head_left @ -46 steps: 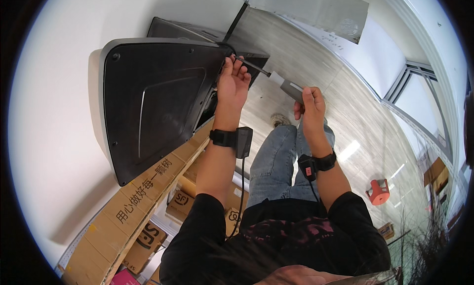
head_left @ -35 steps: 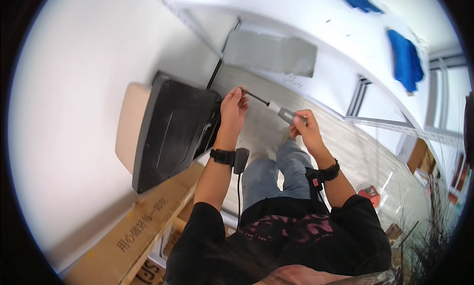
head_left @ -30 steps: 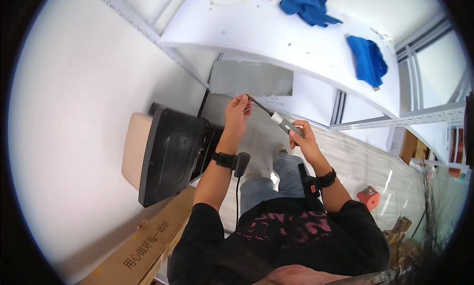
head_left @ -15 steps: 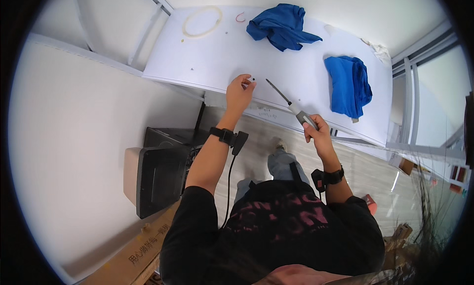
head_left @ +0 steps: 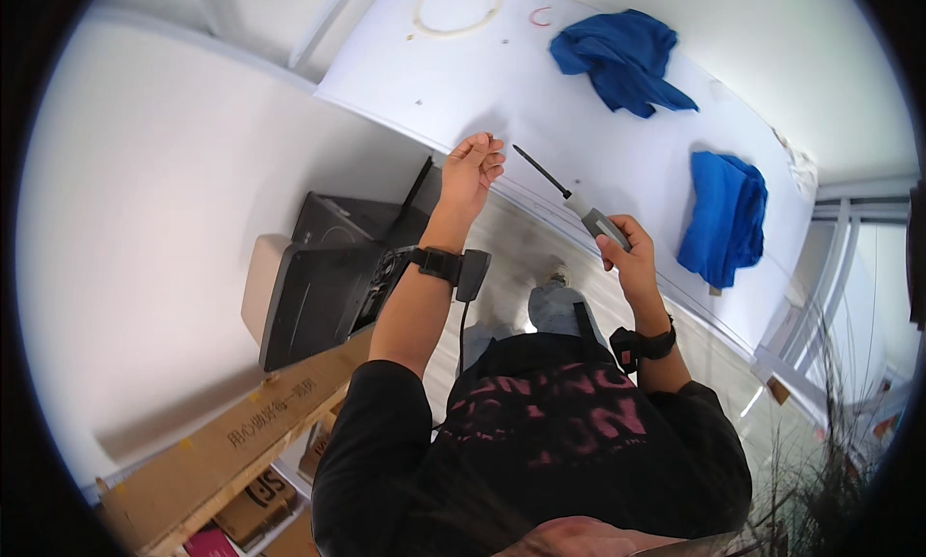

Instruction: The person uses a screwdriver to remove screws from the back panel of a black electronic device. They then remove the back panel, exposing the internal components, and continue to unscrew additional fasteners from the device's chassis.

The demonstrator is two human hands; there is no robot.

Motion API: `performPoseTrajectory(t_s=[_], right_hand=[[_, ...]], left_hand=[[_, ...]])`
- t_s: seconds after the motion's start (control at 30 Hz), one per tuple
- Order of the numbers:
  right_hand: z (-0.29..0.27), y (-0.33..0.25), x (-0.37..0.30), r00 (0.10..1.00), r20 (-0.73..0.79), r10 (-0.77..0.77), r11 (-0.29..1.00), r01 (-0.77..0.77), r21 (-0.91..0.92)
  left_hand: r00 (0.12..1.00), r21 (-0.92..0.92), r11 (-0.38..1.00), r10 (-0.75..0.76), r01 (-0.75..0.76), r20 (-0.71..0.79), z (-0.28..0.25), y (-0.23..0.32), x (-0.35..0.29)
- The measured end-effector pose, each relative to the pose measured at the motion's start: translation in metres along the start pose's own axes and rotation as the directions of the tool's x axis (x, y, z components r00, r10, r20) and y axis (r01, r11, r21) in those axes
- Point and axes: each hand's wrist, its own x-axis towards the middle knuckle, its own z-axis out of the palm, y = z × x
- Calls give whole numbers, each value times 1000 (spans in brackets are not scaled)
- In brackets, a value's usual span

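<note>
My right hand (head_left: 630, 248) is wrapped round the grey handle of a screwdriver (head_left: 582, 208). Its long dark shaft points up and left, over the near edge of the white table (head_left: 376, 80). A short way left of the tip, my left hand (head_left: 473, 174) is closed, thumb and index finger pinched together and the other fingers curled. What sits in that pinch, if anything, is too small to make out. The screwdriver tip and my left hand are apart.
Two blue cloths lie on the table, one crumpled (head_left: 617, 60) and one folded (head_left: 725, 219). A pale ring (head_left: 418, 22), a red curved piece (head_left: 539, 17) and small bits lie at the far left. A black and beige machine (head_left: 328, 287) and cardboard boxes (head_left: 241, 432) stand left below.
The view has turned, so the table slants down to the right. My left hand has rolled, and the tiny dark piece at its fingertips no longer shows clearly. The right hand keeps the screwdriver.
</note>
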Motion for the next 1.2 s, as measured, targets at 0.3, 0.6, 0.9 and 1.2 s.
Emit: performPoseTrajectory(t_s=[0.3, 0.6, 0.9, 1.2], right_hand=[[80, 0, -2, 964, 261, 42, 999, -35, -32], [129, 10, -11, 911, 395, 119, 989, -75, -124], [181, 20, -25, 851, 524, -10, 904, 232, -359], [232, 73, -43, 691, 660, 295, 922, -23, -387]], left_hand=[[1000, -204, 979, 22, -18, 18, -79, 42, -74], [985, -173, 976, 106, -130, -139, -135, 58, -131], [919, -44, 981, 158, -186, -362, -203, 36, -183], [815, -36, 990, 91, -136, -573, -272, 9, -262]])
